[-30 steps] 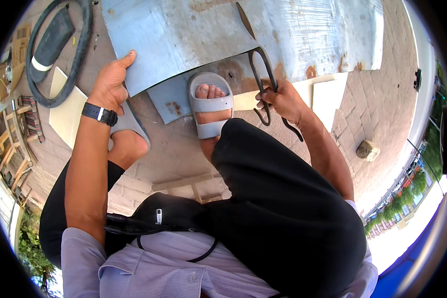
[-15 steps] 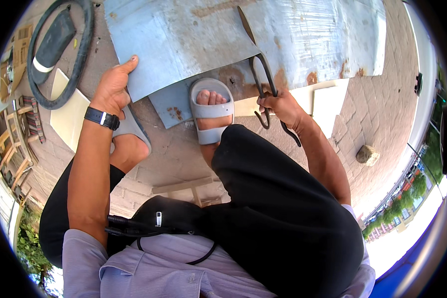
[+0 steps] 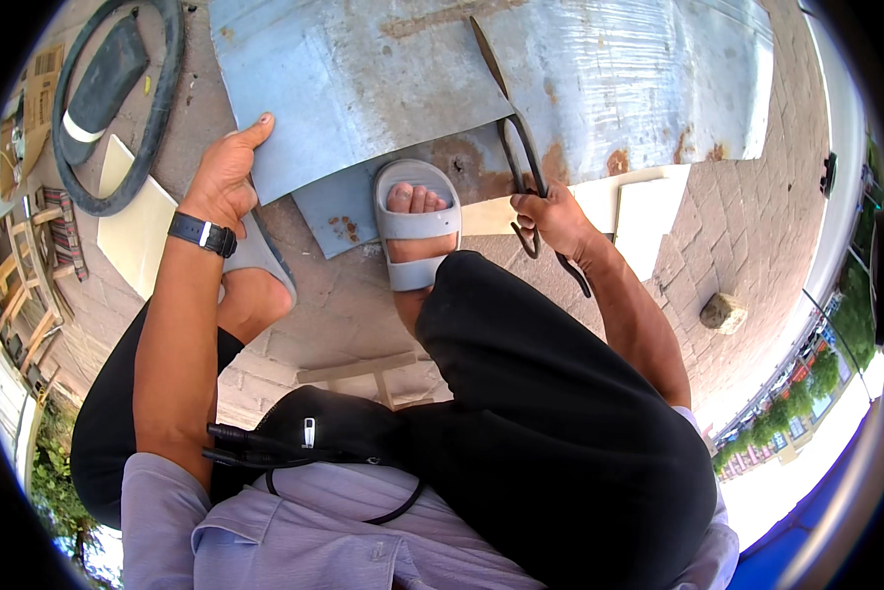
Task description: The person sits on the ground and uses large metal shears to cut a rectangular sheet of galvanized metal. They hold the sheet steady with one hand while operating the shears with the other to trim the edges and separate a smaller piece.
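Note:
My left hand [image 3: 226, 172] grips the left edge of a pale blue-grey metal sheet [image 3: 324, 88], thumb on top. My right hand [image 3: 552, 218] is closed on the dark handles of large metal shears [image 3: 527, 147], whose long blade lies at a cut in the sheet. A lifted flap of the sheet overlaps a lower, rust-spotted part [image 3: 334, 224] by my feet. My right foot in a grey sandal [image 3: 417, 270] is below the cut; my left sandal [image 3: 270, 256] is partly behind my left wrist.
At the left lie a black rubber ring [image 3: 165, 128], a dark pad [image 3: 108, 88], cardboard and wooden stools [image 3: 19, 285]. Cream boards [image 3: 127, 246] lie beside and under the sheet. A stone block [image 3: 723, 313] sits on the paving to the right, and a wooden frame [image 3: 358, 366] is under me.
The sheet, shears and both hands appear slightly lower in the picture, my right hand a little more than my left. Both grips look unchanged.

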Demonstrator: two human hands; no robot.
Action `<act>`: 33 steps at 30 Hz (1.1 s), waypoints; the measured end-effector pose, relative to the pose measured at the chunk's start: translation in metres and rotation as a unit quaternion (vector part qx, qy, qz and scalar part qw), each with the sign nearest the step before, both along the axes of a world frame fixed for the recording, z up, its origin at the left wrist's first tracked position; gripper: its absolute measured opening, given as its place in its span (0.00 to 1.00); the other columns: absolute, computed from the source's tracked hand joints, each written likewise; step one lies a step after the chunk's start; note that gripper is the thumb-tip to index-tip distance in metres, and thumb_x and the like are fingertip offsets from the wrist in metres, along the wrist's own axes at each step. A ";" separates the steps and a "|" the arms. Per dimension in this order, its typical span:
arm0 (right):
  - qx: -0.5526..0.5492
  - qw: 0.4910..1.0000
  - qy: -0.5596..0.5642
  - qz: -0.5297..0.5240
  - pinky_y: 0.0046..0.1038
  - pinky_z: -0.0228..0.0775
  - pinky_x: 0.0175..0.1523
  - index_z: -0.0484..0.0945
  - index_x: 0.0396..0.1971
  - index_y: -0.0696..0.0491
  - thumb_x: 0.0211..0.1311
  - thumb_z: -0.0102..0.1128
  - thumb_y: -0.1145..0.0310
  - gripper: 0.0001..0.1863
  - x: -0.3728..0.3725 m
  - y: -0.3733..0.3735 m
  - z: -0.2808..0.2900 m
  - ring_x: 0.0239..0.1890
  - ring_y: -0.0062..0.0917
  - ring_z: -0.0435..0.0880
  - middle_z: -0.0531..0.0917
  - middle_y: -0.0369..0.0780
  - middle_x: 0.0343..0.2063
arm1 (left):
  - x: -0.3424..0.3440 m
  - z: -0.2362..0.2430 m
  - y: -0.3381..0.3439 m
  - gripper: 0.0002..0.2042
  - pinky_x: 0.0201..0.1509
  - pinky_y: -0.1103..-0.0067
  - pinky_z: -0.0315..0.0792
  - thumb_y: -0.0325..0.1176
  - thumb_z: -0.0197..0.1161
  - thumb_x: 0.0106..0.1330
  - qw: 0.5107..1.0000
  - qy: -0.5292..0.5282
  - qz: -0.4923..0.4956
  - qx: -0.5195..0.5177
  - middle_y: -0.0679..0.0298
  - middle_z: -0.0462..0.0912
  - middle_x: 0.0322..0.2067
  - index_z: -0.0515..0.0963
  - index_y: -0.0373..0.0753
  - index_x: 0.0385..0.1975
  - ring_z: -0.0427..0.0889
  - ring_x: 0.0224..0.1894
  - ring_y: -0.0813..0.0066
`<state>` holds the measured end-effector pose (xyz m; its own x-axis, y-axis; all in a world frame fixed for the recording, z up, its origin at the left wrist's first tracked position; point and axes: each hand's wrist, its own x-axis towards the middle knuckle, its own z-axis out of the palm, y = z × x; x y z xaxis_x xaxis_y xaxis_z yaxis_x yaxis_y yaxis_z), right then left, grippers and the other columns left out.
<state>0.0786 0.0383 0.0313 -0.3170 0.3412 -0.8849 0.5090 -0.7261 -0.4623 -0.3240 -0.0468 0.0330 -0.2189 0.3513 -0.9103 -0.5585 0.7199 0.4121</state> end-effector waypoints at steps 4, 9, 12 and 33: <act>-0.011 1.000 0.000 0.016 0.26 0.61 0.26 0.71 0.35 0.55 0.70 0.56 0.72 0.04 0.005 0.002 -0.004 0.20 0.17 0.65 0.67 0.31 0.19 | -0.003 -0.006 -0.002 0.29 0.71 0.65 0.62 0.46 0.64 0.72 1.000 -0.007 -0.003 0.002 0.55 0.75 0.63 0.70 0.30 0.64 0.74 0.63 0.64; -0.029 0.999 0.004 -0.021 0.25 0.59 0.24 0.71 0.32 0.53 0.71 0.56 0.70 0.07 0.006 0.000 -0.006 0.18 0.17 0.65 0.67 0.30 0.18 | -0.004 -0.009 -0.003 0.29 0.71 0.64 0.62 0.46 0.64 0.72 1.000 -0.011 0.003 0.005 0.55 0.75 0.63 0.70 0.30 0.64 0.74 0.64 0.64; 0.003 0.999 -0.036 0.005 0.27 0.61 0.25 0.72 0.31 0.54 0.72 0.57 0.68 0.09 0.006 -0.002 -0.008 0.19 0.17 0.67 0.68 0.30 0.18 | -0.003 -0.007 -0.001 0.29 0.71 0.64 0.61 0.45 0.64 0.72 1.000 -0.001 -0.003 -0.010 0.55 0.75 0.63 0.71 0.31 0.64 0.74 0.64 0.64; 0.345 0.871 -0.226 0.268 0.47 0.74 0.47 0.81 0.33 0.60 0.56 0.60 0.71 0.09 0.016 -0.028 0.014 0.38 0.52 0.81 0.81 0.55 0.33 | -0.001 0.000 -0.005 0.27 0.69 0.66 0.66 0.45 0.63 0.73 0.999 -0.018 0.003 0.029 0.55 0.77 0.61 0.71 0.30 0.64 0.76 0.62 0.64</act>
<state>0.0943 0.0107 0.0453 -0.2669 0.7516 -0.6032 0.9325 0.0433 -0.3587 -0.3245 -0.0523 0.0325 -0.1897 0.4018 -0.8959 -0.5779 0.6919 0.4327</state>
